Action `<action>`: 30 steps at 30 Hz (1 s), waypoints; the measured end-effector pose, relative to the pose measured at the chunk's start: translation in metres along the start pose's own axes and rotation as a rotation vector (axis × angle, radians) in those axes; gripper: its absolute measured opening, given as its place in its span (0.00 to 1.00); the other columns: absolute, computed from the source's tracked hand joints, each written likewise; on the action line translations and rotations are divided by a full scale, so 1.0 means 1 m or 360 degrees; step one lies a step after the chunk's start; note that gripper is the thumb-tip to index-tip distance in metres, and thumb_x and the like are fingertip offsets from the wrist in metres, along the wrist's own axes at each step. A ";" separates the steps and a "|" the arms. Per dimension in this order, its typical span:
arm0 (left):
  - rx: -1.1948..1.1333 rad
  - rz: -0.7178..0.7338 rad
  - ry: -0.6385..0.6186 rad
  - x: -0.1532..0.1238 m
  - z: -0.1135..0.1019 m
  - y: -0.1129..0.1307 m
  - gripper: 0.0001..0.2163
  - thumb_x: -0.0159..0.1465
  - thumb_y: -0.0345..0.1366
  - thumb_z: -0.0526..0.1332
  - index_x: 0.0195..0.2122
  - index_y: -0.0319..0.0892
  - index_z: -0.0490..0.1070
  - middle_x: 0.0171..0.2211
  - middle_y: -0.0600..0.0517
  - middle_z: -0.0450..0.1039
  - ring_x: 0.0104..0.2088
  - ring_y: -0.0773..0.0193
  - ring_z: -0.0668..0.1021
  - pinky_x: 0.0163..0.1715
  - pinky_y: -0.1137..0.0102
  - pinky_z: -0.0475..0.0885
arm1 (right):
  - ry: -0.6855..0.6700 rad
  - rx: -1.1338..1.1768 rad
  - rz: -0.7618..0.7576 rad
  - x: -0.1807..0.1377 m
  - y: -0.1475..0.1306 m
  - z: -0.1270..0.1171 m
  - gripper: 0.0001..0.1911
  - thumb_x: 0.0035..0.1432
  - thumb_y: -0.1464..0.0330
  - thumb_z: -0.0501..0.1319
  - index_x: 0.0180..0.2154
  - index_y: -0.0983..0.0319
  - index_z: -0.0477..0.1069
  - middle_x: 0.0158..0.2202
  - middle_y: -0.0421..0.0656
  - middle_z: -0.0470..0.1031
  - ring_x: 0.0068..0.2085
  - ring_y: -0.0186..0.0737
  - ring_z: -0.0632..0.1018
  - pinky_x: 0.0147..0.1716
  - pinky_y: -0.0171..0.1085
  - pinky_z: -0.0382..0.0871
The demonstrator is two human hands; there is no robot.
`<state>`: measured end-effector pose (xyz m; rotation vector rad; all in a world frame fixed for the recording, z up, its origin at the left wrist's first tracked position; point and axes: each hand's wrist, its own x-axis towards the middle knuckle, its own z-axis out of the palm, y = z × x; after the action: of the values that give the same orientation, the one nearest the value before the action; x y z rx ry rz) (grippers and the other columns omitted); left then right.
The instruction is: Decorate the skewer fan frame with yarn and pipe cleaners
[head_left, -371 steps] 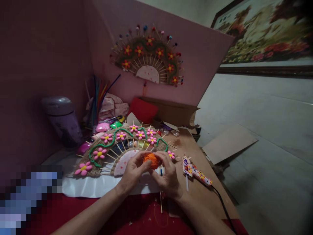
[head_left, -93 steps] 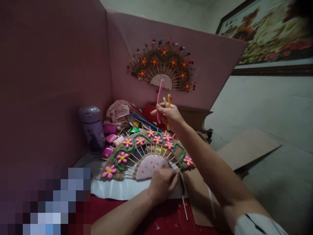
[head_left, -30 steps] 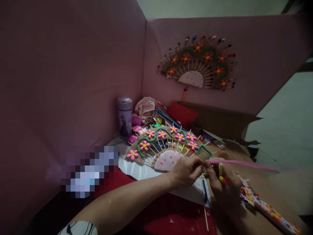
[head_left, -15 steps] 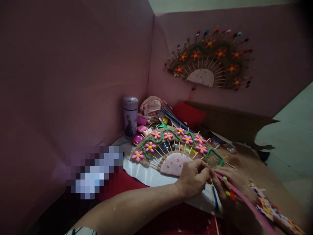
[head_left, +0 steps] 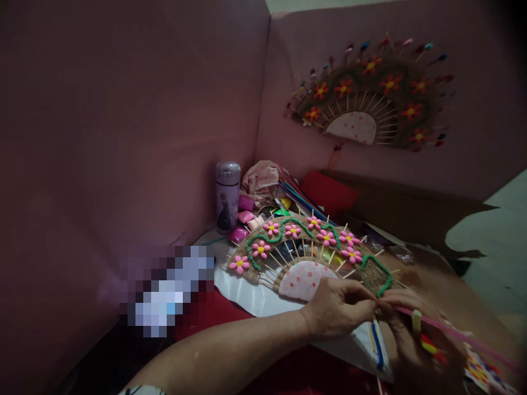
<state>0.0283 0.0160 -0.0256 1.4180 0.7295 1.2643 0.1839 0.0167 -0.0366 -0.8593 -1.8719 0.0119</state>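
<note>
My left hand is closed in a pinch in front of the half-round fan, its fingertips meeting those of my right hand. My right hand is also closed, with a pink fuzzy pipe cleaner running out from its fingers to the right. A thin wooden stick with a blue fuzzy strip hangs below the fingertips; which hand grips it is partly hidden. The woven twine fan lies behind, with pink flowers, a green wavy strip and a dotted cloth centre. Yellow and red fuzzy pieces show at my right hand.
A purple bottle stands at the back left beside crumpled cloth and colourful clay-like packets. Coloured strips and a red sheet lie behind the fan. A finished-looking fan hangs on the pink wall.
The view has shifted slightly, so everything sits further right. The pink pipe cleaner now stretches more sideways to the right, and my right hand has turned a little.
</note>
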 end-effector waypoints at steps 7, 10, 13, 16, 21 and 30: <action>-0.0140 -0.0224 -0.0117 -0.001 -0.002 0.005 0.05 0.52 0.33 0.60 0.24 0.36 0.71 0.18 0.56 0.66 0.16 0.75 0.64 0.17 0.78 0.60 | -0.0015 -0.0036 0.0063 0.000 0.002 -0.005 0.06 0.56 0.63 0.58 0.32 0.57 0.70 0.28 0.41 0.73 0.30 0.40 0.75 0.30 0.38 0.70; -0.0239 -0.0313 -0.0011 0.000 0.000 0.008 0.04 0.50 0.33 0.60 0.23 0.37 0.70 0.17 0.57 0.65 0.14 0.76 0.64 0.14 0.78 0.59 | -0.0015 -0.0024 0.0022 0.000 0.001 -0.004 0.05 0.55 0.63 0.58 0.33 0.55 0.72 0.27 0.41 0.74 0.28 0.40 0.75 0.29 0.39 0.69; -0.0396 -0.0413 0.0125 0.001 0.003 0.010 0.04 0.48 0.32 0.59 0.21 0.37 0.69 0.15 0.56 0.66 0.12 0.76 0.64 0.12 0.78 0.57 | 0.0020 -0.0031 -0.0046 0.001 0.001 -0.001 0.06 0.56 0.63 0.58 0.33 0.56 0.72 0.28 0.43 0.74 0.31 0.42 0.76 0.30 0.40 0.69; -0.0595 -0.0483 0.0213 0.002 0.005 0.011 0.06 0.47 0.34 0.60 0.20 0.37 0.67 0.14 0.56 0.66 0.11 0.75 0.63 0.10 0.77 0.54 | 0.0032 -0.0116 -0.0170 0.002 0.003 0.002 0.06 0.55 0.64 0.59 0.35 0.57 0.73 0.30 0.44 0.75 0.31 0.42 0.76 0.30 0.39 0.68; -0.0636 -0.0428 0.0074 0.003 0.003 0.010 0.12 0.46 0.41 0.64 0.23 0.36 0.68 0.17 0.55 0.68 0.13 0.74 0.65 0.12 0.76 0.56 | 0.0062 -0.0059 -0.0087 0.005 0.000 0.001 0.05 0.56 0.66 0.59 0.35 0.59 0.71 0.30 0.44 0.74 0.32 0.40 0.75 0.29 0.37 0.68; -0.0110 -0.0270 -0.0139 0.003 -0.004 0.013 0.06 0.50 0.34 0.62 0.23 0.36 0.71 0.17 0.56 0.66 0.16 0.76 0.65 0.17 0.77 0.59 | 0.0000 0.0127 0.0117 0.013 -0.012 -0.005 0.04 0.55 0.65 0.59 0.29 0.57 0.70 0.26 0.42 0.72 0.29 0.41 0.74 0.28 0.39 0.69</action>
<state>0.0227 0.0170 -0.0132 1.3183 0.7238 1.0796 0.1784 0.0129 -0.0193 -0.8723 -1.8268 0.1311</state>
